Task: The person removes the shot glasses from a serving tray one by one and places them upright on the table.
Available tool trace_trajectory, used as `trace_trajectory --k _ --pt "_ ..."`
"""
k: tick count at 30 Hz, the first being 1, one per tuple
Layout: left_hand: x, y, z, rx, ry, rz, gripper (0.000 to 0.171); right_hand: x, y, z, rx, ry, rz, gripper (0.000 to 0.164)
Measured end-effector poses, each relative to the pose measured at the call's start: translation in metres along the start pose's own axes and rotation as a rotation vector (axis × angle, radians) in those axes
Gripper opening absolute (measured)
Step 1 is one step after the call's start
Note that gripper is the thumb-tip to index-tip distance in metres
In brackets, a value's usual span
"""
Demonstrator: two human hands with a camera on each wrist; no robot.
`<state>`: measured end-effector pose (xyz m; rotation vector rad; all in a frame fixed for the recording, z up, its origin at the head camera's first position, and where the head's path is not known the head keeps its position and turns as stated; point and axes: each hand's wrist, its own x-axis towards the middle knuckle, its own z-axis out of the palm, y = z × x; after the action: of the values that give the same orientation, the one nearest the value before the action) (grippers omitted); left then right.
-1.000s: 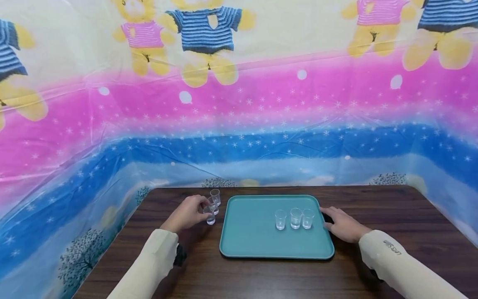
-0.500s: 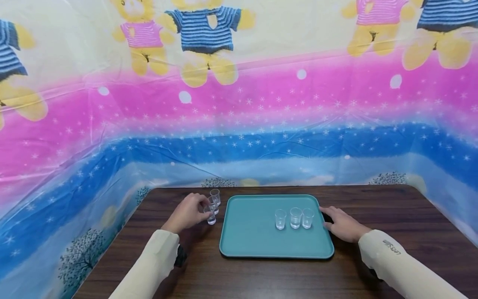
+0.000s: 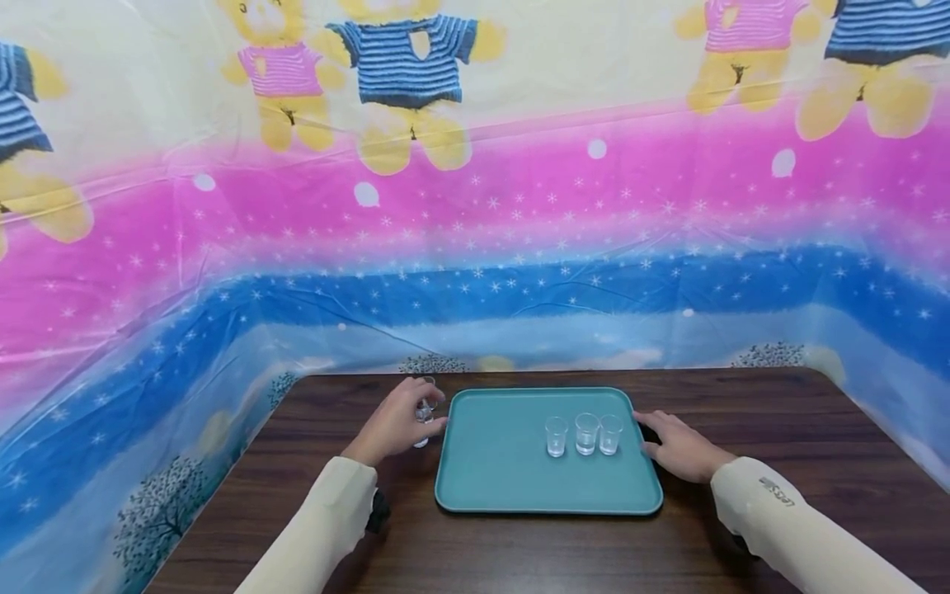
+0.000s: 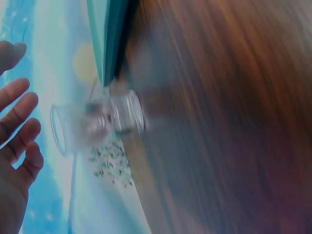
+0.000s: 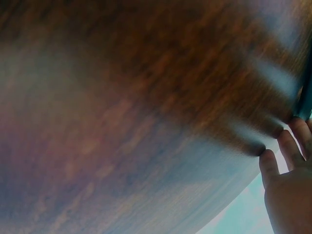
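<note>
My left hand (image 3: pixel 397 422) hovers at the clear shot glasses (image 3: pixel 421 442) left of the tray and hides most of them in the head view. In the left wrist view its fingers (image 4: pixel 20 114) are spread and hold nothing. A shot glass (image 4: pixel 124 114) stands upright on the table just beyond them, with others overlapping behind it. My right hand (image 3: pixel 683 450) rests along the right edge of the green tray (image 3: pixel 505 487), fingertips at the rim and on the table. Three more shot glasses stand on the tray, among them the nearest-left one (image 3: pixel 556 437).
The dark wood-grain table (image 3: pixel 787 421) extends on both sides of the tray and in front of it. A printed cloth (image 3: pixel 475 289) with bears and snowflakes hangs around its back and sides.
My left hand has come off the nearest shot glass and moved right and slightly up, over the glasses toward the tray's left edge. The right hand and the tray stay put.
</note>
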<state>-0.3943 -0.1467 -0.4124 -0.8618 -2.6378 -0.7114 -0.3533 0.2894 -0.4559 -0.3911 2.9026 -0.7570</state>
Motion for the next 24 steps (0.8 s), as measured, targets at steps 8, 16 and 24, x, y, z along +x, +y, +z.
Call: trace_trajectory --k 8,16,24 --pt "0.025 0.034 0.025 0.037 -0.111 0.184 0.027 -0.001 0.004 0.000 0.002 0.003 -0.002 0.054" --pt "0.049 0.082 0.051 0.056 -0.255 0.173 0.043 -0.002 0.003 -0.001 0.001 0.006 0.000 0.054" --pt "0.061 0.107 0.071 0.086 -0.345 0.086 0.052 0.000 0.001 0.000 0.001 0.007 0.010 0.054"
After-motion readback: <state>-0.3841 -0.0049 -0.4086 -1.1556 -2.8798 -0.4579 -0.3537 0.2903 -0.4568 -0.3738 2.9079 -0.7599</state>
